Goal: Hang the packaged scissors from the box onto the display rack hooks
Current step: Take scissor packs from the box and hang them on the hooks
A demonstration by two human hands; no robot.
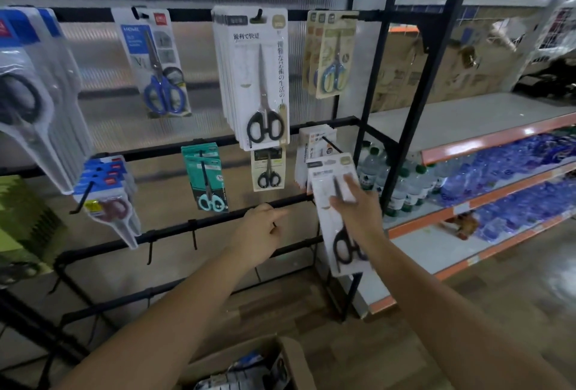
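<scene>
At the lower right of the black display rack (218, 227), the right hand (358, 215) grips a white carded pack of black-handled scissors (335, 211), tilted, its top near a hook (332, 144) holding other white packs. The left hand (260, 233) hangs loosely curled beside a rack bar, holding nothing. Below, the open cardboard box (293, 361) holds more packs.

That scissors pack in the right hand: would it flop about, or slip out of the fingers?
The scissors pack looks like flat card under clear plastic and stays straight while held by the right hand, so probably fairly stiff. Its glossy front may be a bit slippery. The black handles sit at the bottom end, so it likely hangs bottom-heavy and swings on a hook.
</scene>
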